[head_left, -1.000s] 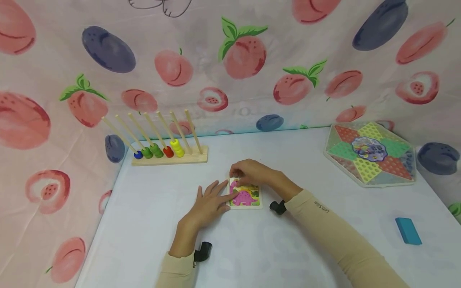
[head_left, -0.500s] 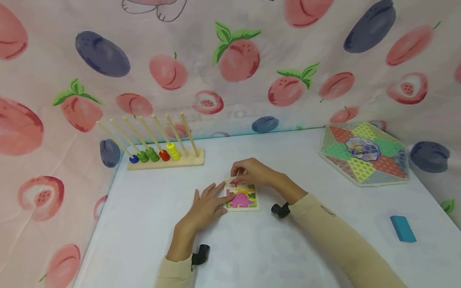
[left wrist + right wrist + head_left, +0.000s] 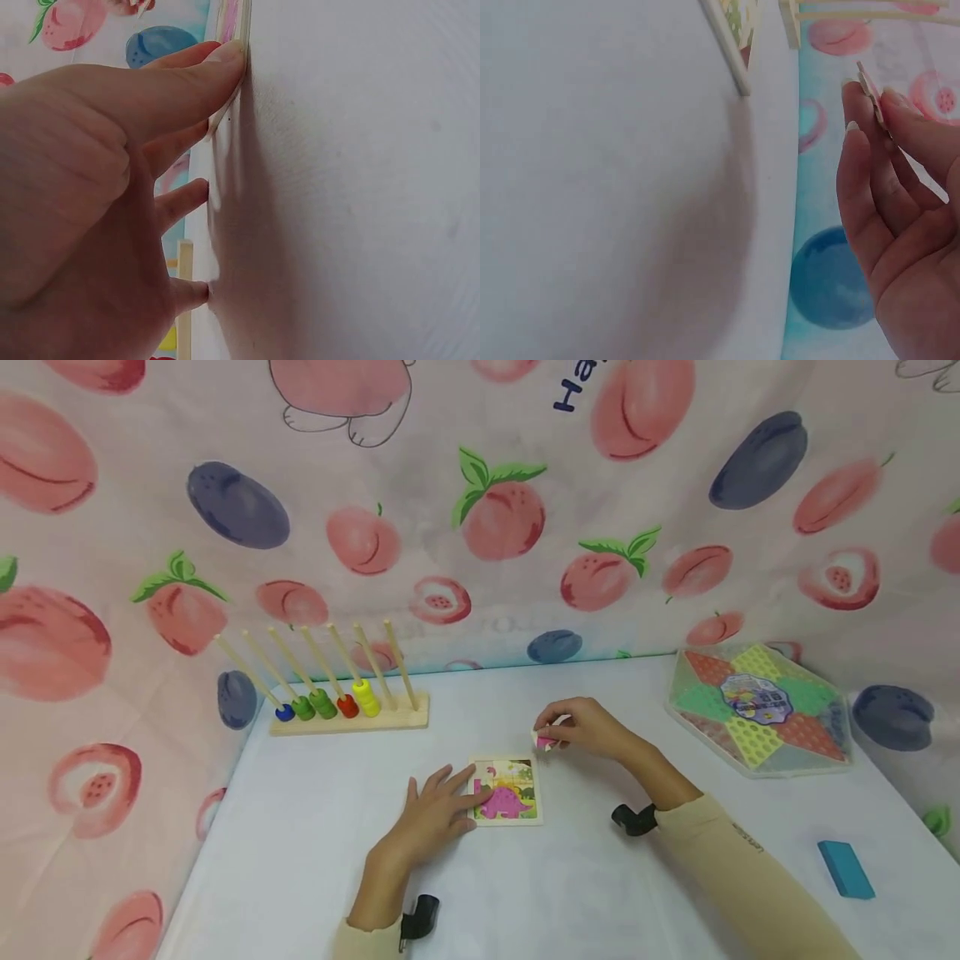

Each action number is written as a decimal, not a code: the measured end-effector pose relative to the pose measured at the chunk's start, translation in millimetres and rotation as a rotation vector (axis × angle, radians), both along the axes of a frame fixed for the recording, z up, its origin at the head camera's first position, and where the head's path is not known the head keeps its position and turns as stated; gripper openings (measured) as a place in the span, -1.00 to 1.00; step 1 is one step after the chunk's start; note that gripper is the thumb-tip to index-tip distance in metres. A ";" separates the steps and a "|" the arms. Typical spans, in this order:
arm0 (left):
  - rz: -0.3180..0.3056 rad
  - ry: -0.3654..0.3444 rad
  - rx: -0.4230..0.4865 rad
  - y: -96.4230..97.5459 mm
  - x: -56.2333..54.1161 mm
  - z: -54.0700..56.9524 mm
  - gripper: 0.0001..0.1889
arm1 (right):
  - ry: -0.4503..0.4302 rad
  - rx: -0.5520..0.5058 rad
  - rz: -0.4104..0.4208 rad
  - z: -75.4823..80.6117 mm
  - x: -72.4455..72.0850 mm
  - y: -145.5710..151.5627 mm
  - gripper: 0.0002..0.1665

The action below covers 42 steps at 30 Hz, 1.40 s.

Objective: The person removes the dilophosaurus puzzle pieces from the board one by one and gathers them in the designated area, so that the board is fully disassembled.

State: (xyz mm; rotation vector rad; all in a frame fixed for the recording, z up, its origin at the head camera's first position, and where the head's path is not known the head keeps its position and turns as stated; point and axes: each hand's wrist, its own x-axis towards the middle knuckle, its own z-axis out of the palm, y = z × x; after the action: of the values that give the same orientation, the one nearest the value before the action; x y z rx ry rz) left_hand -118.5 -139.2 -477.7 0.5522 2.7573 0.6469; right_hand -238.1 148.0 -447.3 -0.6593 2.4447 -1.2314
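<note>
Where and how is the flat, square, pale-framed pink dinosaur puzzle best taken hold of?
Probably by the right rim of the puzzle, coming from the right and pinching its thin edge: it lies flat on the white table, that side is unobstructed, and the left hand covers part of its left side.

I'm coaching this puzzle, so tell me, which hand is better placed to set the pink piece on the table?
Probably the right hand: it pinches the piece, clear of the puzzle, while the left hand touches the puzzle.
</note>
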 end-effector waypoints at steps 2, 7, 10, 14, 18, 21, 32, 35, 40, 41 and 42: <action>-0.007 0.000 0.012 -0.2 1.5 -1.9 -0.48 | -0.012 0.012 -0.028 -5.2 2.3 6.5 -0.79; -0.011 0.006 0.031 -0.6 2.0 -3.7 -0.49 | -0.027 0.029 -0.070 -16.1 4.8 15.9 -0.73; -0.009 0.016 0.030 -1.2 1.6 -2.8 -0.50 | -0.021 0.042 -0.092 -20.6 2.9 18.1 -0.74; -0.002 0.017 0.028 -1.4 1.1 -1.9 -0.50 | -0.003 0.064 -0.139 -23.7 -0.1 19.9 -0.78; 0.002 0.020 0.024 -1.0 2.0 -1.7 -0.50 | 0.027 0.098 -0.171 -27.1 -2.7 20.8 -0.78; 0.003 0.030 0.020 -1.1 2.0 -1.7 -0.50 | 0.058 0.138 -0.182 -31.4 -5.6 20.1 -0.78; 0.007 0.038 0.022 -1.1 1.5 -2.4 -0.50 | 0.146 0.236 -0.220 -33.8 -6.4 11.9 -0.80; 0.010 0.030 0.025 -0.8 1.8 -2.4 -0.50 | 0.125 0.261 -0.231 -31.4 -5.2 8.9 -0.79; 0.012 0.020 0.026 -0.4 1.9 -1.9 -0.49 | 0.090 0.305 -0.244 -26.2 -4.1 4.1 -0.76; 0.012 0.019 0.025 -0.3 1.8 -1.6 -0.49 | 0.085 0.316 -0.247 -25.4 -4.3 3.3 -0.76; 0.012 0.017 0.024 -0.3 1.7 -1.3 -0.49 | 0.084 0.332 -0.251 -24.7 -4.8 2.5 -0.75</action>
State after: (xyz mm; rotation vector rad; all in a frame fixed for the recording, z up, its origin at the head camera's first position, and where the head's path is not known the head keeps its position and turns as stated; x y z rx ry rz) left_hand -116.7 -139.5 -479.0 0.5492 2.7743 0.6826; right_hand -242.9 150.5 -472.0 -0.3254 2.7797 -0.8574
